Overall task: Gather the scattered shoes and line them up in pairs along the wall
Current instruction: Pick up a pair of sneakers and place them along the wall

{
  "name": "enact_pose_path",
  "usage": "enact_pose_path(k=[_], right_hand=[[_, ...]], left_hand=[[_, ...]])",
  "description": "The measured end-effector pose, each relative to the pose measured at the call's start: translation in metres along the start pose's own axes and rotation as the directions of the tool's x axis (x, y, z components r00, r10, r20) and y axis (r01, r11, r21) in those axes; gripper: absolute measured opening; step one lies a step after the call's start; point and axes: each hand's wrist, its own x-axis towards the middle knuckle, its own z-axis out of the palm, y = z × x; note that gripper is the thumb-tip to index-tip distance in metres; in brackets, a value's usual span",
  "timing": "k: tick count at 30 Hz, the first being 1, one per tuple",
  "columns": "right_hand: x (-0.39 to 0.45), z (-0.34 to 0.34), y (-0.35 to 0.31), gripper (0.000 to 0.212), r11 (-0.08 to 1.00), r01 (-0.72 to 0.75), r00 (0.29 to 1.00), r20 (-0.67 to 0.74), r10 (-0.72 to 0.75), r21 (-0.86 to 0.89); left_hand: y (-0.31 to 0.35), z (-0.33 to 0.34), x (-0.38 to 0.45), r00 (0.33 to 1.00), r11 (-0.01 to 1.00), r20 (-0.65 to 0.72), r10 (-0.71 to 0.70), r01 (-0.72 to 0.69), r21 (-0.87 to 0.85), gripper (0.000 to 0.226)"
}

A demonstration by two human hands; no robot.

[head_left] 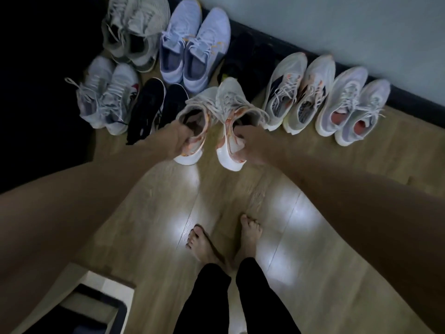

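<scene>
My left hand (179, 138) grips the heel collar of a white sneaker with orange marks (196, 124). Its mate (232, 121) is gripped the same way by my right hand (250, 141). Both shoes are lifted, toes pointing at the wall. Against the dark baseboard (409, 102) to the right stand two white pairs, one with orange and navy (298, 92), one with pink insoles (351, 107). Left of the held shoes lie a black pair (154, 107), a white pair (108, 92), a pale blue pair (192, 47) and a grey pair (134, 27).
A dark shoe or pair (240, 59) lies in shadow by the baseboard behind the held shoes. My bare feet (224, 237) stand on the wood floor (277, 225). A white and black box-like object (94, 307) sits at lower left.
</scene>
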Motion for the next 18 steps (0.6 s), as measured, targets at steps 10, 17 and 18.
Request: enact_pose_path(k=[10,17,18], right_hand=[[0.099,0.096,0.056,0.031,0.999,-0.026,0.995,-0.099,0.028,0.018],[0.138,0.149,0.055,0.032,0.954,-0.060,0.986,-0.166,0.010,-0.295],[0.141,0.154,0.052,0.030,0.948,-0.049,0.985,-0.171,-0.006,-0.314]], left_hand=[[-0.049,0.104,0.077,0.994,0.944,-0.091,-0.056,0.083,0.321,0.029],[-0.065,0.147,0.110,0.985,0.900,-0.173,-0.001,0.076,0.430,0.029],[-0.067,0.151,0.112,0.985,0.922,-0.171,-0.008,0.073,0.379,0.029]])
